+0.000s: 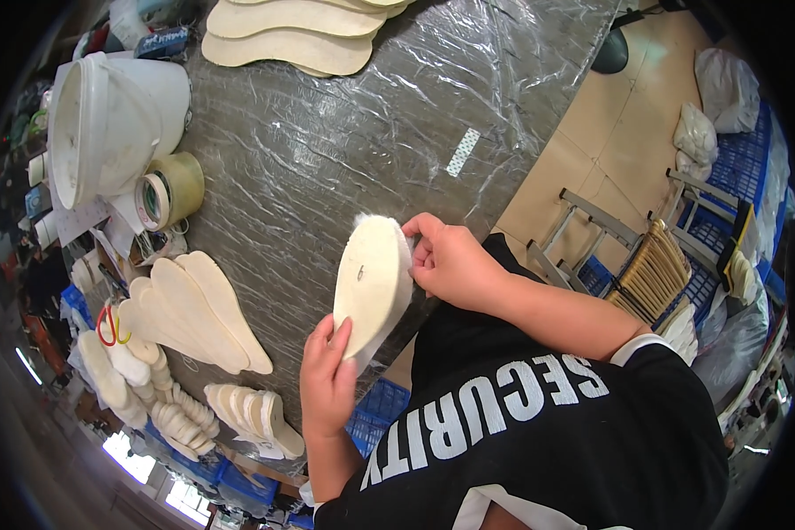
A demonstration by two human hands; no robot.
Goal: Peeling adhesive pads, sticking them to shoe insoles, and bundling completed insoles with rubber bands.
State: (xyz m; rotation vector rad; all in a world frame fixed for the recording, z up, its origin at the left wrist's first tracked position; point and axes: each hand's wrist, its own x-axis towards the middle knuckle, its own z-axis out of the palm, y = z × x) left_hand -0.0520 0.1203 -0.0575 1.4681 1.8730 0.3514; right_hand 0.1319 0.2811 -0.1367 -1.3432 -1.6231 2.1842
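Observation:
A cream shoe insole with a white fleecy backing [369, 281] is held up over the edge of a table covered in crinkled clear plastic [344, 132]. My left hand [327, 375] grips its lower, heel end. My right hand [446, 256] pinches the fleecy edge on the insole's right side near the top. A small dark mark shows on the insole's cream face.
Fanned stacks of cream insoles lie at the table's left edge [199, 309], lower left [252, 415] and top [296, 31]. A white bucket [106, 115] and a tape roll [170, 190] stand at left. Red-handled scissors [108, 327] lie nearby. Blue crates and a wooden rack [654, 269] fill the right.

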